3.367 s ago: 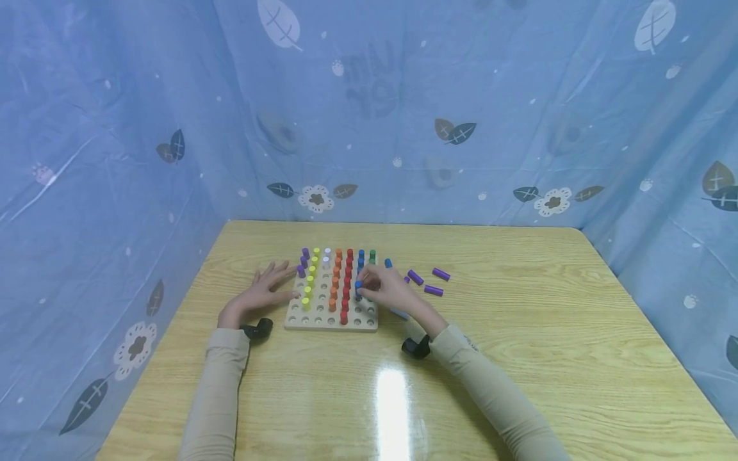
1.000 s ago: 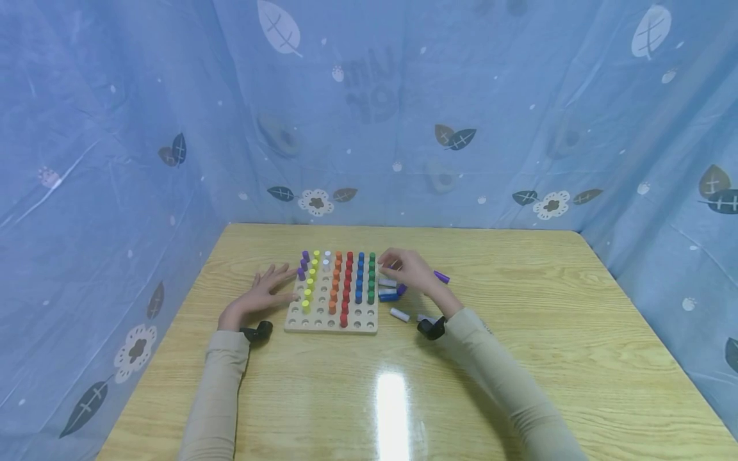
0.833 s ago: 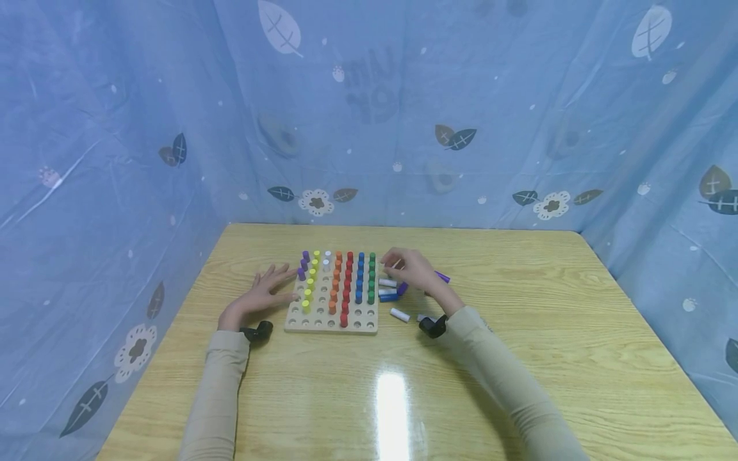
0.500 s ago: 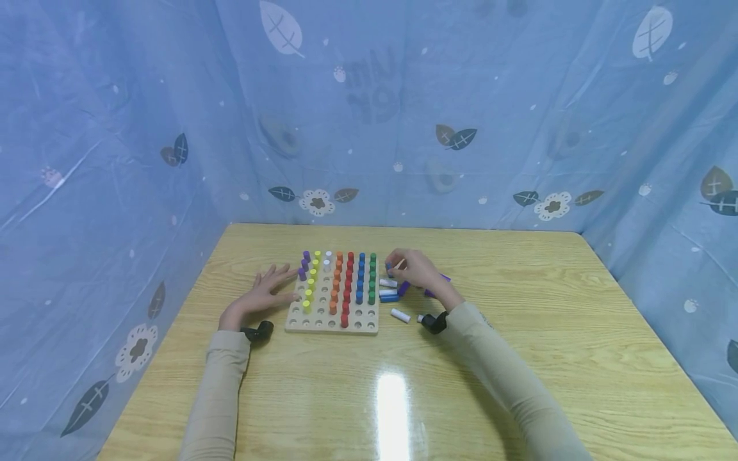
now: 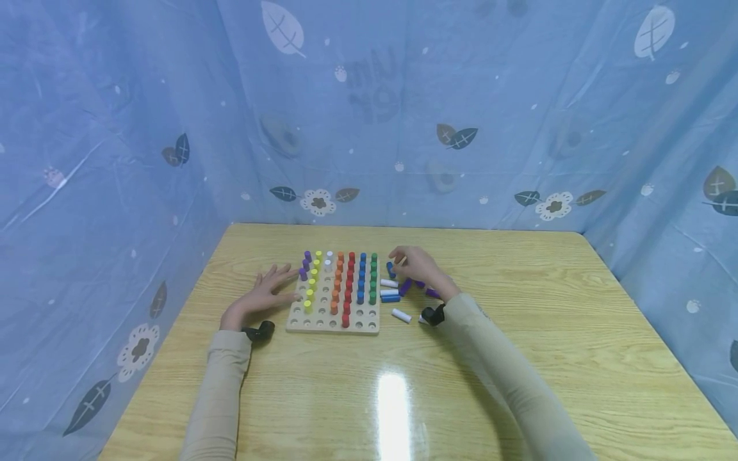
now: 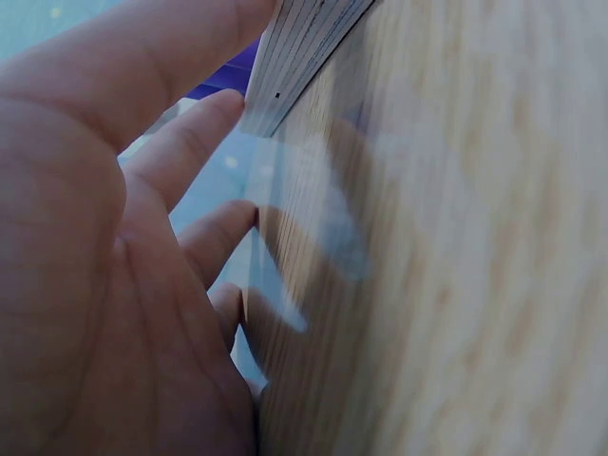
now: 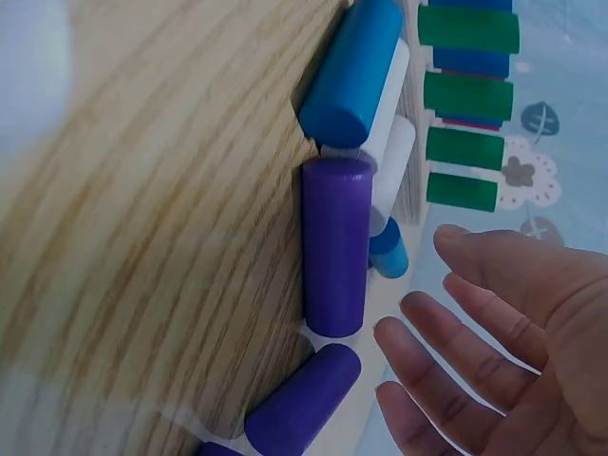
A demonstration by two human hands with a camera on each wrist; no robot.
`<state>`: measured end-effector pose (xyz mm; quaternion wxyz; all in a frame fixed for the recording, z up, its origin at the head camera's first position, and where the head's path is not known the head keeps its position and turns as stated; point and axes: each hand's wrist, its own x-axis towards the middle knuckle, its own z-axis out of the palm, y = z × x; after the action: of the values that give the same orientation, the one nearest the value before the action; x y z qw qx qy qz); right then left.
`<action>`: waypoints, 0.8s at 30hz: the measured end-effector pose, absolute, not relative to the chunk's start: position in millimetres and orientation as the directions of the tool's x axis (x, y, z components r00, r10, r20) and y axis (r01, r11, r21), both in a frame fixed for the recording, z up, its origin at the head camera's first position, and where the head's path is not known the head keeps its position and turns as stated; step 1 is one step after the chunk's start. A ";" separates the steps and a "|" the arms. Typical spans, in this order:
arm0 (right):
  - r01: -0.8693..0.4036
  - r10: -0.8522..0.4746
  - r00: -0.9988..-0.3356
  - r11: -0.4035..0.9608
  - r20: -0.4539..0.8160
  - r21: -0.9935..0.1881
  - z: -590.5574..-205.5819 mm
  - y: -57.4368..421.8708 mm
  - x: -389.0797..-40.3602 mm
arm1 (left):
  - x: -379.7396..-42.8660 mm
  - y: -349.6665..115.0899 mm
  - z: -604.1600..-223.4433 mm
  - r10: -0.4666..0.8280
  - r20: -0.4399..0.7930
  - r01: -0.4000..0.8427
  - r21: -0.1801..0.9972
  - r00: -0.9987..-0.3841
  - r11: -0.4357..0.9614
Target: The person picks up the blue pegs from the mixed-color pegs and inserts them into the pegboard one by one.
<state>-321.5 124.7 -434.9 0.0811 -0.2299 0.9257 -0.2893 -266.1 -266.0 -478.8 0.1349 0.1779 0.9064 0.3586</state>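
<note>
A pegboard [image 5: 311, 325] stands left of centre on the table, with upright pegs in columns of purple, yellow, white, orange, red, blue and green. My left hand [image 5: 262, 296] rests at its left edge, fingers spread; in the left wrist view the fingertips reach the board's side [image 6: 309, 47]. Right of the board my right hand [image 5: 419, 265] hovers with loosely bent fingers and nothing between them. Just under its fingertips lies a loose blue peg [image 5: 391, 269]. In the right wrist view the palm faces a purple peg [image 7: 337, 247] and the upright green pegs [image 7: 465, 95].
Between board and right hand lie loose white pegs [image 5: 389, 283] and another blue peg [image 5: 391, 299]. A further white peg [image 5: 401, 315] lies nearer me. Loose purple pegs [image 5: 432, 293] are partly covered by the right hand. A blue patterned curtain [image 5: 398, 115] surrounds the wooden table [image 5: 519, 333].
Earlier my right hand held a blue peg over the board; that peg now stands in the blue column. The right hand has shifted right, uncovering the loose blue peg. The left hand stays put.
</note>
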 end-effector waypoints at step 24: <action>-0.341 -0.487 -0.870 0.707 -0.076 -0.620 -444.7 122.7 -331.7 | -268.1 -267.4 -482.5 0.422 -0.113 0.238 0.684 -0.900 0.690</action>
<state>-331.7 122.7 -444.7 0.1177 -0.2259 0.9162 -0.3093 -268.1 -267.4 -482.5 0.1317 0.1813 0.9098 0.3495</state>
